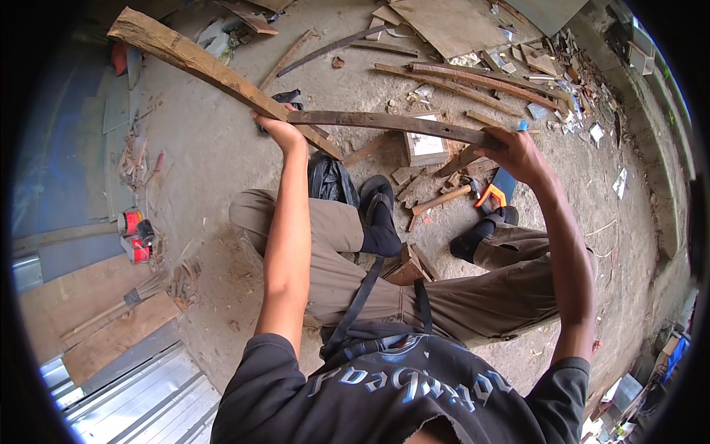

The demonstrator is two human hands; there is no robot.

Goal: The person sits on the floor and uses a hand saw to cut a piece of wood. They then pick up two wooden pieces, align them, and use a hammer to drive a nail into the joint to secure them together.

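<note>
A long, rough wooden beam [200, 68] slants from the upper left toward the middle. My left hand [283, 133] is closed around its lower part. A narrower dark wooden strip [384, 120] meets the beam at that hand; whether the same fingers also grip the strip, I cannot tell. The strip's other end is held in my right hand [514, 153]. Below the strip, a picture-like framed box [427, 144] lies on the ground. A claw hammer [441, 200] and a handsaw with an orange handle [491, 197] rest near my right foot [473, 238].
Several wooden strips [473, 83] and a flat board [447, 26] lie farther off on the dirty floor. A black plastic bag [330, 177] sits by my left foot. Red cans [134, 249], planks [122, 337] and corrugated sheets [148, 403] are at the left; debris lines the right wall.
</note>
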